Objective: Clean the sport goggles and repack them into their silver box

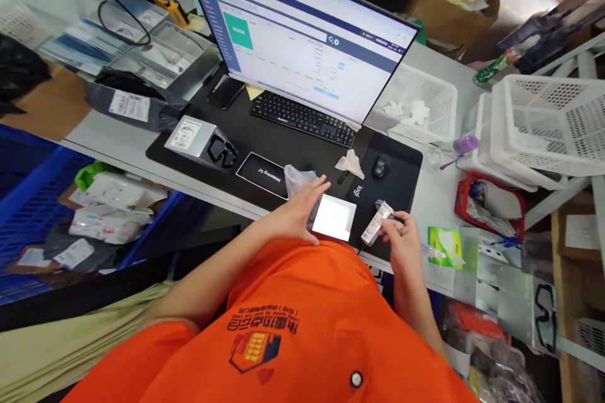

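In the head view, just below the centre of the frame, a small white box is steadied at the near edge of the black desk mat by the left hand, whose fingers are spread flat over the box's left side and over the crumpled clear bag beside it. Slightly to the right, a printed label strip is pinched between thumb and fingertips of the right hand, close to the box but apart from it.

The step in hand is judged to be the sticking of the label. It would be done well if the box were kept pressed flat, the strip squared to one edge, one end laid first and the rest smoothed down so that no crease crosses the print.

Higher in the frame, a keyboard, a mouse and a monitor are seen; white baskets stand at the right.
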Demonstrator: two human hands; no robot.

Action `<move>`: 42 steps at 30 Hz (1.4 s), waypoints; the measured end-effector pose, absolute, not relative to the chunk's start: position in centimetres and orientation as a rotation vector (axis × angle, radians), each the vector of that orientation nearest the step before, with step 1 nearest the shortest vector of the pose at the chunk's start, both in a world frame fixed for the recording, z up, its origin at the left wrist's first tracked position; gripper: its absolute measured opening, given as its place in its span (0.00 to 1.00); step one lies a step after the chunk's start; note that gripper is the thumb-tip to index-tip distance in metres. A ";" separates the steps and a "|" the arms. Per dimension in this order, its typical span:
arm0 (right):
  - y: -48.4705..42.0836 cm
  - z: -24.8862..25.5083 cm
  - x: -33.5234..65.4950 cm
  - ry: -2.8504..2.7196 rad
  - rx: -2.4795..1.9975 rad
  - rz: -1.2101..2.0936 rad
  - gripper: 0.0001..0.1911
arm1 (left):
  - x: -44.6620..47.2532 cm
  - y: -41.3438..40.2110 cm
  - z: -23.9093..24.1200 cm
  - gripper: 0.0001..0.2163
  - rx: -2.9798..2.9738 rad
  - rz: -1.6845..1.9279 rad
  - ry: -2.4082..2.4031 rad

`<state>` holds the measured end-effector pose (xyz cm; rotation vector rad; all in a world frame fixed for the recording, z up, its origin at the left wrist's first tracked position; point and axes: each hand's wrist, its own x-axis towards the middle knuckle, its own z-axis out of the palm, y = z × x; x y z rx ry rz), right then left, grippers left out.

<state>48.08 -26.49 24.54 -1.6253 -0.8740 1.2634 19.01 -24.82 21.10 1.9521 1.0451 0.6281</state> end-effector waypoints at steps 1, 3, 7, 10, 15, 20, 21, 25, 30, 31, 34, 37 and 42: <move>-26.6 24.2 48.3 -0.861 -1.627 1.254 0.29 | 18.7 -24.6 20.1 0.66 1.908 0.593 1.021; -26.7 23.5 48.6 -0.836 -1.623 1.245 0.28 | 18.7 -24.2 18.0 0.69 1.802 0.549 0.998; -26.7 23.3 49.1 -0.838 -1.503 1.179 0.27 | 20.3 -24.2 15.2 0.59 1.706 0.580 0.963; -26.2 24.0 49.0 -0.928 -1.372 1.052 0.31 | 21.6 -24.1 14.4 0.54 1.676 0.662 0.886; -25.7 24.5 47.0 -1.351 -1.289 0.783 0.46 | 22.8 -23.5 12.9 0.51 1.708 0.709 0.771; -26.0 22.8 45.0 -1.763 -1.312 0.695 0.48 | 24.1 -23.8 10.6 0.50 1.695 0.741 0.852; -26.0 22.4 44.9 -1.786 -1.327 0.689 0.47 | 24.2 -23.9 10.2 0.50 1.682 0.751 0.889; -25.3 21.3 45.0 -1.827 -1.313 0.628 0.46 | 23.7 -23.7 9.1 0.46 1.654 0.768 0.900; -23.9 21.4 44.8 -1.849 -1.315 0.590 0.51 | 21.7 -20.5 8.2 0.46 1.631 0.695 0.730; -23.7 21.3 44.5 -1.873 -1.316 0.606 0.52 | 21.5 -19.6 8.1 0.47 1.621 0.672 0.696; -22.9 20.7 43.4 -2.055 -1.291 0.728 0.58 | 21.2 -16.8 7.9 0.47 1.586 0.605 0.603; -21.7 19.8 42.1 -2.213 -1.283 0.761 0.57 | 21.6 -14.5 8.0 0.45 1.549 0.574 0.564; -19.2 19.5 39.9 -1.945 -1.615 0.519 0.48 | 22.1 -14.8 9.3 0.39 1.465 0.747 0.812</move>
